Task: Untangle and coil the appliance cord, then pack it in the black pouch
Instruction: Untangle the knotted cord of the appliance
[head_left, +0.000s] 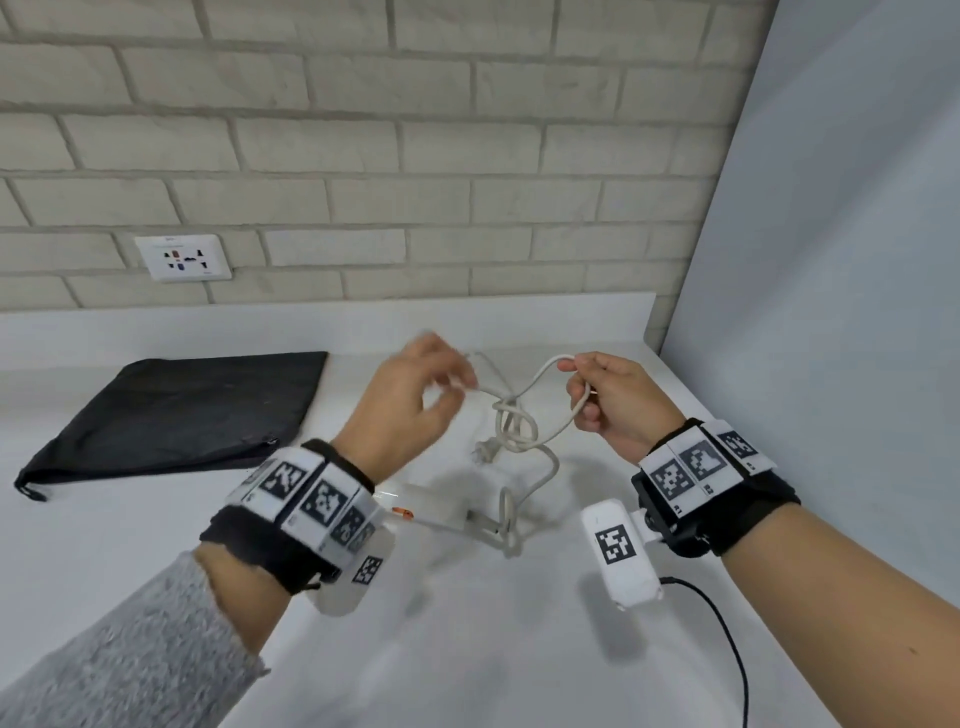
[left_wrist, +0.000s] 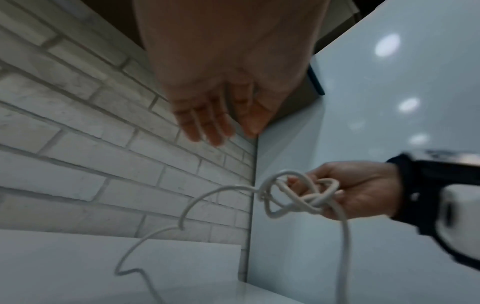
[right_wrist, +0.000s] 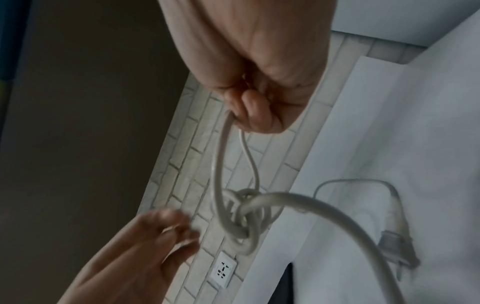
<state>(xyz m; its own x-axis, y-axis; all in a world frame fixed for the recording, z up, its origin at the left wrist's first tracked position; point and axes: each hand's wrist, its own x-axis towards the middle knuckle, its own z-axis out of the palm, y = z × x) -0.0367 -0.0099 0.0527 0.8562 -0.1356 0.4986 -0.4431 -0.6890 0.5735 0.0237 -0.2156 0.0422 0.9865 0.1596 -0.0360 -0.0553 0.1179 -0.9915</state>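
From the head camera, the right hand (head_left: 613, 402) pinches a loop of the white cord (head_left: 519, 421) and lifts it off the bench (head_left: 467, 649), probably so the knot (head_left: 514, 423) hangs free and can be read. The left hand (head_left: 410, 405), at nine o'clock of the knot, looks loosely curled and blurred; it seems to hold nothing. The black pouch (head_left: 182, 410) lies flat well apart at nine o'clock, with the plug (head_left: 483, 452) on the bench below the knot.

The left wrist camera adds what the head view hides: the left hand's fingers (left_wrist: 207, 123) are straight and empty.

The right wrist camera shows two cord strands running from the gripping right hand into the knot.
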